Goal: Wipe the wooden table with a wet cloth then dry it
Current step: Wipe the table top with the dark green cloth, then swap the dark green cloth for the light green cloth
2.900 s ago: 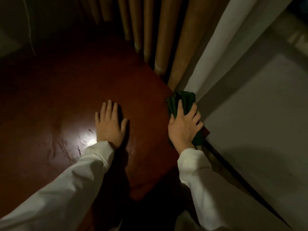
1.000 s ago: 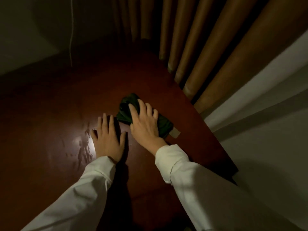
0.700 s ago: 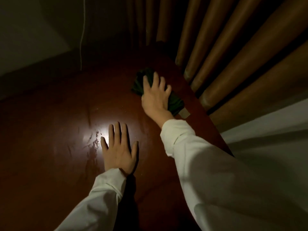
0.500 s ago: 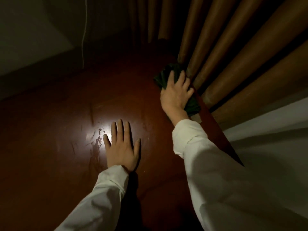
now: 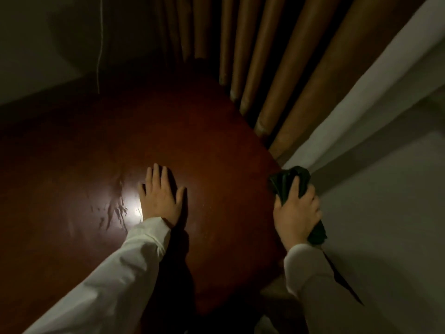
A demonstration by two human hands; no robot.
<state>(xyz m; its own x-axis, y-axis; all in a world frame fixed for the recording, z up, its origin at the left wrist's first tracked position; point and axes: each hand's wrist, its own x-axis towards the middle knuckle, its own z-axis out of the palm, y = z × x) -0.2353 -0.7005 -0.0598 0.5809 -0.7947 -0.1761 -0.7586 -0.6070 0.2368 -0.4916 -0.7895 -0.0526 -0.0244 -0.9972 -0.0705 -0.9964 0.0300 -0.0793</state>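
Note:
The dark reddish wooden table [image 5: 204, 145] fills the middle of the dim view, with a bright glare spot and wet streaks left of centre. My left hand [image 5: 161, 196] lies flat on the tabletop, fingers spread, holding nothing. My right hand [image 5: 297, 212] grips a dark green cloth [image 5: 285, 183] at the table's right edge, the cloth bunched under the fingers and hanging past the edge below the wrist. Both arms wear white sleeves.
Tan curtain folds [image 5: 272, 75] hang against the table's far right side. A pale wall and floor [image 5: 385, 189] lie to the right of the table. A thin white cord [image 5: 100, 44] hangs at the far left. The room is dark.
My right hand has dragged the green cloth from the far edge by the curtain back toward me along the table's right edge. My left hand has stayed flat on the table.

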